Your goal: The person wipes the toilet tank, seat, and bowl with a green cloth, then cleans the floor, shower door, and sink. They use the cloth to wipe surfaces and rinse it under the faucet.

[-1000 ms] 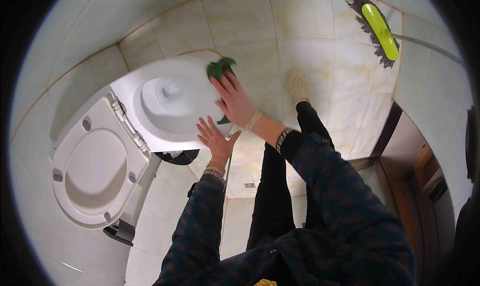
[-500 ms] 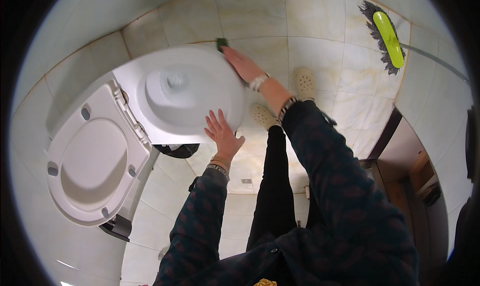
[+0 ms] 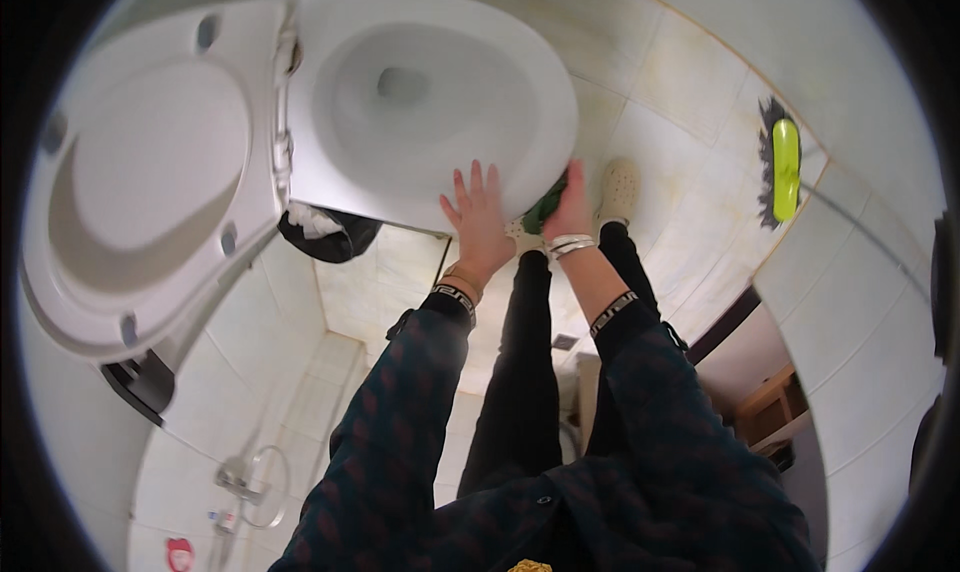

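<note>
A white toilet bowl (image 3: pixel 548 112) stands in front of me, with its seat and lid (image 3: pixel 160 122) tipped back to the left. My right hand (image 3: pixel 572 207) is at the outer front side of the bowl, its fingers closed on a dark green scouring pad (image 3: pixel 543 210). Part of the pad is hidden by the hand and the rim. My left hand (image 3: pixel 478 222) is open with fingers spread, its fingertips over the near rim; whether they press on it I cannot tell.
Below the bowl's near side is a bin (image 3: pixel 345 240) with a black bag and white paper inside. A lime-green mop head (image 3: pixel 786 172) with grey fringe stands by the right wall. My beige clogs (image 3: pixel 620 190) are close to the bowl. A shower fitting (image 3: pixel 240 484) is at lower left.
My right hand has brought the pad from the bowl's far side round the front toward me. The left hand stays open by the near rim. The view has shifted and turned.
</note>
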A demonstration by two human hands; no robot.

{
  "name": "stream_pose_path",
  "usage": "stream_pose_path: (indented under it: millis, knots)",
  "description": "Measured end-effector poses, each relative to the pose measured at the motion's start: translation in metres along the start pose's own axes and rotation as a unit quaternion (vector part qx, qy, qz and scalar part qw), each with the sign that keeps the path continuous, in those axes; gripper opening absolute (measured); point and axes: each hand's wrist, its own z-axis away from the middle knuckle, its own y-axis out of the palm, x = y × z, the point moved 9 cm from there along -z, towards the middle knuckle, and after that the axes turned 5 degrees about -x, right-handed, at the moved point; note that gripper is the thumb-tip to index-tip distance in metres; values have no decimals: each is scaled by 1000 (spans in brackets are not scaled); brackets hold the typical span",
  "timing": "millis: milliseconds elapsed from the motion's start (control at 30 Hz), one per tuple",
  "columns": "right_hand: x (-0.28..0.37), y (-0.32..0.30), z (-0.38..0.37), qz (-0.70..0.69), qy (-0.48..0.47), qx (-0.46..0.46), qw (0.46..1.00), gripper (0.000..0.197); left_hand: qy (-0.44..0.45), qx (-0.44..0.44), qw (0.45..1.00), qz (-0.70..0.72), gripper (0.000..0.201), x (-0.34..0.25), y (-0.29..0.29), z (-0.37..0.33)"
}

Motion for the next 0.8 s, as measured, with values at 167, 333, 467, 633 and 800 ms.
stream_pose_path:
  millis: [167,333,467,633,800]
  knots:
    - [13,-2,16,155,-114,-61,979,54,2,-141,986,93,100,7,-21,19]
    - [-69,-5,42,121,-25,-57,991,42,-153,-214,949,172,95,64,-13,72]
    - [-150,21,49,85,98,-14,991,25,-240,-245,909,236,92,117,3,127]
    - [-229,100,35,113,89,31,989,22,-335,-241,869,272,95,160,25,173]
    - [-274,149,36,307,67,111,943,31,-398,-234,835,300,92,158,44,182]
